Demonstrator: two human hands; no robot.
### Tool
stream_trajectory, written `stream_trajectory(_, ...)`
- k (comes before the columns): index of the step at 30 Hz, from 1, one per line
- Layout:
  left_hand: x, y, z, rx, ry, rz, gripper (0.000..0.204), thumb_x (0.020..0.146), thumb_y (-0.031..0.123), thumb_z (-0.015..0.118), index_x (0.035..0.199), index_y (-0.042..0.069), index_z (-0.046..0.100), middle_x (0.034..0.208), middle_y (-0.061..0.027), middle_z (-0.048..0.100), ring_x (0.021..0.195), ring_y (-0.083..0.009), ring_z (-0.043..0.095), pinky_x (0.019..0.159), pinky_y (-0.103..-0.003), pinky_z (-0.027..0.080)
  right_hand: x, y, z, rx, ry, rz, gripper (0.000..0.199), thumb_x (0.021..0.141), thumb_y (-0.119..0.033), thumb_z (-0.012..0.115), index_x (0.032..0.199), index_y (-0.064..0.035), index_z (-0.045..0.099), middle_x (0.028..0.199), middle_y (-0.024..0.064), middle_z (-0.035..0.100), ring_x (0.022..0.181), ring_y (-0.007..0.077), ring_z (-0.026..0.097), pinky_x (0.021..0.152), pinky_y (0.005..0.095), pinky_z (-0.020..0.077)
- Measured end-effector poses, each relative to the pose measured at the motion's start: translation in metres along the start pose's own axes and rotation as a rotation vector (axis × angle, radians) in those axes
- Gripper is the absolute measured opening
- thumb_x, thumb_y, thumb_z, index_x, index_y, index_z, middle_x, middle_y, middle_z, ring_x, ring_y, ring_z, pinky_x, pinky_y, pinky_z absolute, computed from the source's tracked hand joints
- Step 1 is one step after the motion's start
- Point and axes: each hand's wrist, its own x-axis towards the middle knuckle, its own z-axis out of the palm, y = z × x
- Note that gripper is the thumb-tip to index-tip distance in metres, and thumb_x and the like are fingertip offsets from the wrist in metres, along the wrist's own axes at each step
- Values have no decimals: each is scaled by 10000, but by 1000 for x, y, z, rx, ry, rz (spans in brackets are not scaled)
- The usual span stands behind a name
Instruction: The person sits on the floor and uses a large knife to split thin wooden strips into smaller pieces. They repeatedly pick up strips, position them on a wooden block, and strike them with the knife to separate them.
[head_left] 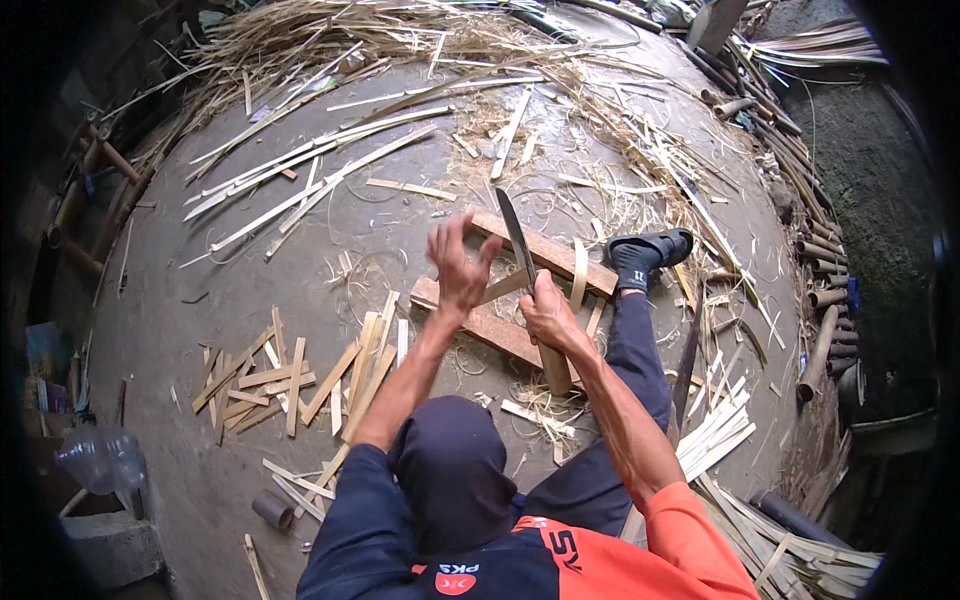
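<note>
My right hand (548,312) is wrapped round a long knife, its dark blade (513,232) pointing up and away and its wooden handle (554,370) reaching back toward me. A short flat bamboo strip (506,287) lies across between the blade and my left hand (460,268). That left hand is raised with its fingers apart, beside the strip; whether it touches the strip I cannot tell. Below both hands lie two wooden beams, a far one (552,254) and a near one (492,334). A pale curved strip (579,275) rests across the far beam.
Short bamboo pieces (290,375) lie in a loose pile to the left. Long split strips (320,160) and shavings (490,130) cover the far floor. My sandalled foot (650,250) is by the far beam's right end. Bamboo poles (825,270) line the right side.
</note>
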Motion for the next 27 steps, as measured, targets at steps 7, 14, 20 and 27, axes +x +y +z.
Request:
stream_trajectory(7, 72, -12, 29, 68, -667, 610, 407, 897, 346, 418, 591, 96, 513, 607, -53, 491, 694, -203, 451, 785, -338, 316, 4, -8, 15, -75, 8, -64, 185, 811, -88, 441, 874, 42, 326, 590, 151, 492, 446, 213, 523, 378, 350, 445)
stream_trajectory(14, 67, -38, 47, -39, -505, 620, 427, 892, 259, 420, 494, 111, 463, 481, -52, 438, 562, -217, 416, 685, -338, 319, 28, 9, 31, -109, 78, -115, 262, 769, -61, 461, 929, 94, 323, 627, 256, 524, 550, 354, 567, 485, 424, 438)
stream_trajectory(20, 67, -48, 43, -54, -482, 627, 324, 860, 224, 412, 565, 92, 438, 550, -74, 399, 613, -229, 393, 689, -364, 305, 30, 1, 42, -40, 152, -92, 357, 757, -64, 501, 1058, 80, 373, 664, 287, 551, 639, 426, 586, 550, 467, 443)
stream_trajectory(27, 39, -70, 43, -18, -555, 487, 323, 876, 288, 410, 662, 76, 528, 671, -67, 497, 703, -234, 458, 752, -355, 319, 51, 41, 67, -124, 84, -117, 356, 776, -81, 468, 1096, 47, 381, 708, 298, 550, 683, 403, 600, 560, 453, 464)
